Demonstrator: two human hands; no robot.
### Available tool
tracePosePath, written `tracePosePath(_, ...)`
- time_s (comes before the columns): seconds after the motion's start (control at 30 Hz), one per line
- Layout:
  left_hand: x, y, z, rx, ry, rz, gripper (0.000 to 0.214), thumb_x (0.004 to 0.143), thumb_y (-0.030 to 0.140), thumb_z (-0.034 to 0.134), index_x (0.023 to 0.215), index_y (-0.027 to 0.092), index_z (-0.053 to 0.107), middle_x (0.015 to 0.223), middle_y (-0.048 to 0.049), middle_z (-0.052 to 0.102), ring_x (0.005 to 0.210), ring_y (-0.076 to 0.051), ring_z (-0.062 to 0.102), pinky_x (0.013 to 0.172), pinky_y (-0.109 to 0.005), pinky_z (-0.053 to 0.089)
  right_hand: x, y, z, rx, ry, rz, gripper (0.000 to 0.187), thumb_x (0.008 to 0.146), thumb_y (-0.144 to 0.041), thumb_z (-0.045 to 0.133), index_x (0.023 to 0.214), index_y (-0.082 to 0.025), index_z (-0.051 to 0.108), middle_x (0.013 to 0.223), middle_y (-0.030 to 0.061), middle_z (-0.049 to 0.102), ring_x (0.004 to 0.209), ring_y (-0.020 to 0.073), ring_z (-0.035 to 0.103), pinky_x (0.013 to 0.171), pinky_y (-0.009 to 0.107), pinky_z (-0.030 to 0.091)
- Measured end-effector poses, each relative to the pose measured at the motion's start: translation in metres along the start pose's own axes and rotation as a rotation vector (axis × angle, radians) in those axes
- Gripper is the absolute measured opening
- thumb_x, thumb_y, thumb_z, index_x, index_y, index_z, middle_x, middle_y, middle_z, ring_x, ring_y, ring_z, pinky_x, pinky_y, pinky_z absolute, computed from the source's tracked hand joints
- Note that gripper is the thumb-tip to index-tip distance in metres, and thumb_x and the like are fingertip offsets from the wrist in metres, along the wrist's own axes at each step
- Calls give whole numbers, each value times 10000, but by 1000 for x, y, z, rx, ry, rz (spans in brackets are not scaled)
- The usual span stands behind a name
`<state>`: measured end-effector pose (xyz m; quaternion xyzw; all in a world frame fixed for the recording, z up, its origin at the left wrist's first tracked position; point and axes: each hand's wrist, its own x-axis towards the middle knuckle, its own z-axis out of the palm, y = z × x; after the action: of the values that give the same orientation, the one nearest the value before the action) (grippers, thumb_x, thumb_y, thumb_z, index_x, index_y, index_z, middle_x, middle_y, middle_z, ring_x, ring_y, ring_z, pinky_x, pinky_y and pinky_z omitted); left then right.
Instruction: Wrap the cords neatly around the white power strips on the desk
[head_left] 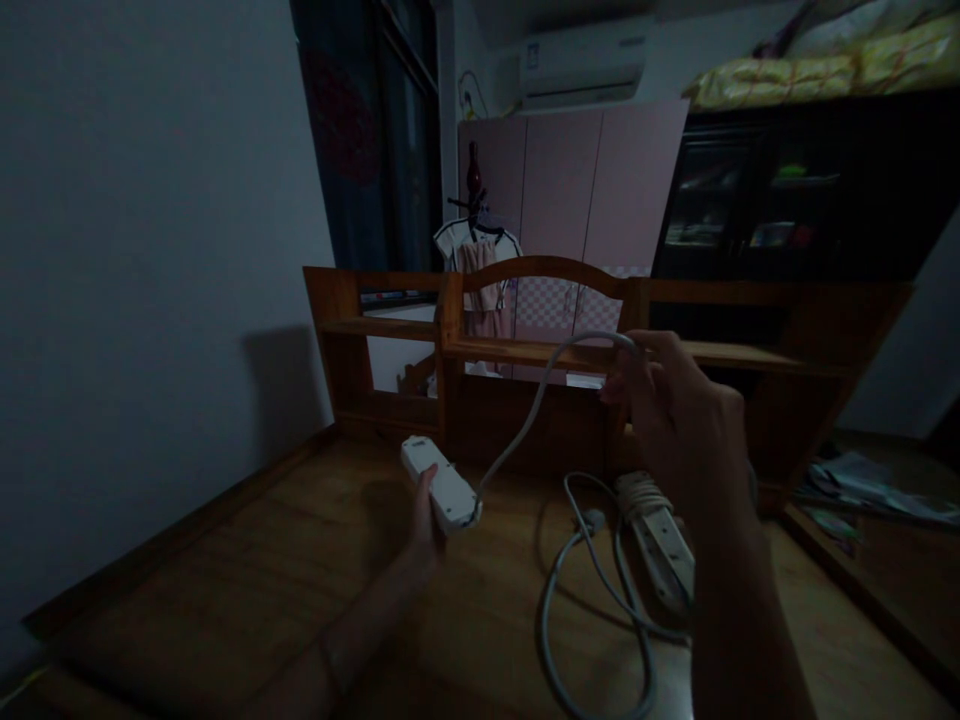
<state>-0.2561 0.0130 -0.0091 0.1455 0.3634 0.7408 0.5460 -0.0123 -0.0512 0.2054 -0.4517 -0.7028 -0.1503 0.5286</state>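
My left hand (426,515) is closed around a white power strip (441,482), holding it tilted above the wooden desk. From the strip's near end a grey cord (534,405) arcs up to my right hand (679,410), whose fingers pinch it at a raised height. More of the cord lies in loose loops on the desk, with a plug (591,521) among them. Beside these loops rests a second white power strip (661,550), its cord wound around the far end. My right forearm partly covers that second strip.
The wooden desk (300,560) carries an open shelf unit (525,350) along its back. A wall (165,250) borders it at left. Beyond stand a pink wardrobe (559,190), hung clothes (480,260) and a dark cabinet (765,200). Papers (874,490) lie at right.
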Motion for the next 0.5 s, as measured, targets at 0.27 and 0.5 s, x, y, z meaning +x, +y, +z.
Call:
tracePosePath(0.27,-15,-8,4,251,-503,-290,528,796,515,579,1176,149,599,731,-45,675,531,-144,627,468,-230,477,-3,15,11,-34,-439,-167,144,903,-269,498,837,-217,616,712,-10,649,633,132,590,564,217,337)
tracePosePath(0.5,-11,-19,-1,511,-554,-482,624,789,640,489,975,72,669,874,-162,715,607,-194,662,513,-259,491,1,27,25,19,-286,-160,199,869,-157,509,1039,-215,594,947,37,665,827,181,622,711,256,422)
